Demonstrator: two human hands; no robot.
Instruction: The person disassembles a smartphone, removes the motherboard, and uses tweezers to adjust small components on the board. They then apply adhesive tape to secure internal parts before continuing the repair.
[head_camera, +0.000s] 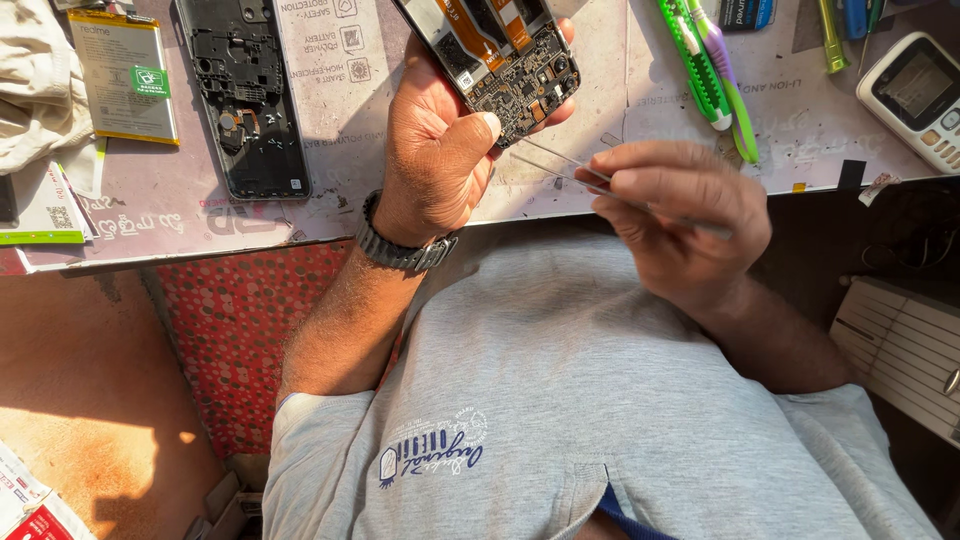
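Right hand, centre right of the frame, pinches a pair of thin steel tweezers between thumb and forefinger, fingers closed on the shafts, the two fine tips pointing up and left toward the board. My left hand, a dark metal-link watch at its wrist, is clamped around an opened black smartphone with its back cover off, thumb pressed on the lower corner of the bare circuit board, fingertips wrapped behind the far edge. The handset is held in the air at upper centre, tilted, just above the worktop edge, with orange flex cables showing along its length.

I judge the phone light and rigid but fragile: the exposed board and ribbon cables should not be squeezed, so the frame edges are the safe hold, as now. The tweezers are springy and sharp, easily slipping off small parts.

Farther up, a pale printed work mat covers the bench. A black plastic phone midframe lies at upper left, beside a flat grey battery with a yellow border. Green and purple toothbrushes lie at upper right, and a white keypad phone sits at the far right edge.
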